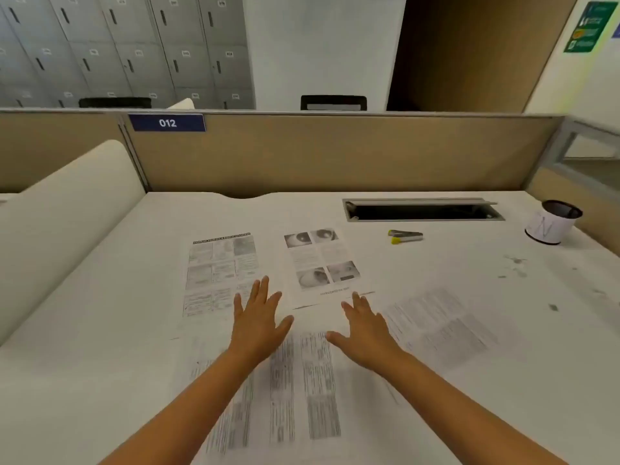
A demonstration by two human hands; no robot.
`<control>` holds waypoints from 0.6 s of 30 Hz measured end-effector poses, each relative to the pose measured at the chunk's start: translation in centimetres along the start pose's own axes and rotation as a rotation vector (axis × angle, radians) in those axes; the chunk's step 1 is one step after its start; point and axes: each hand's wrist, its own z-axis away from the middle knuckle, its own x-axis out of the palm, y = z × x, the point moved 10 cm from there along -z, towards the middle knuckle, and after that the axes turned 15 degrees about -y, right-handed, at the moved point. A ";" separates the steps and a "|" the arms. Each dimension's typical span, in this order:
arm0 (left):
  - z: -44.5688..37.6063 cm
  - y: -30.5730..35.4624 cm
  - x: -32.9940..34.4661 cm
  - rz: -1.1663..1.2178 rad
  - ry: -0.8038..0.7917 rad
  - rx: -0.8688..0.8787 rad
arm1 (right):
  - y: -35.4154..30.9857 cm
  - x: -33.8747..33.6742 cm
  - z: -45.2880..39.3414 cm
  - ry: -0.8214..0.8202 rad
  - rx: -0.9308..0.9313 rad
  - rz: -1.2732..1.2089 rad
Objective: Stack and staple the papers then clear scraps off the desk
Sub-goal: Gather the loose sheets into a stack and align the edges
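A: Biggest first, what's there?

B: Desk point(100, 330), white, matte, flat, w/ a tan fabric-looking partition point(335, 156) along the back edge. A blue tag point(167, 122) on it reads 012. Cream curved panel point(67, 209) rising on the left side

A: Papers?

B: Four thin printed sheets, all lying flat on the desk, not stacked. Nearest sheet point(302, 380) has dense text columns, blurred, under both forearms. Right sheet point(439, 330), text only, turned at an angle. Far-left sheet point(218, 270), grid of boxes w/ a dark header bar. Middle sheet point(318, 263), b&w photos top & bottom

A: Hands?

B: Left hand point(258, 323) fingers spread & straight, holding nothing, fingertips over the gap btwn the far-left & middle sheets. Right hand point(365, 330) same, splayed flat, empty, fingertips at the middle sheet's near edge. Can't tell if palms touch the paper or hover just above

A: Smaller stuff?

B: Rectangular cable slot point(422, 211), metal rim, dark inside, at the back right. Round cup point(550, 223) far right, white wall, black mesh-looking liner. Stapler point(405, 237), slim, grey w/ yellow ends, just in front of the slot, well apart from both hands, beyond the right one. Scraps point(516, 263), small dark specks scattered near the cup, one more speck point(553, 307) closer in
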 end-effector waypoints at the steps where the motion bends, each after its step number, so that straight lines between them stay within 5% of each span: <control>1: 0.6 -0.6 0.5 0.031 -0.017 -0.026 | -0.1 0.8 0.3 -0.024 -0.023 0.009; 8: 9.0 -9.4 1.4 0.402 0.110 -0.313 | -1.4 6.7 2.3 -0.168 -0.233 0.085; 18: 9.9 -10.3 1.3 0.196 0.024 -0.302 | -1.8 8.5 1.1 -0.293 -0.267 0.131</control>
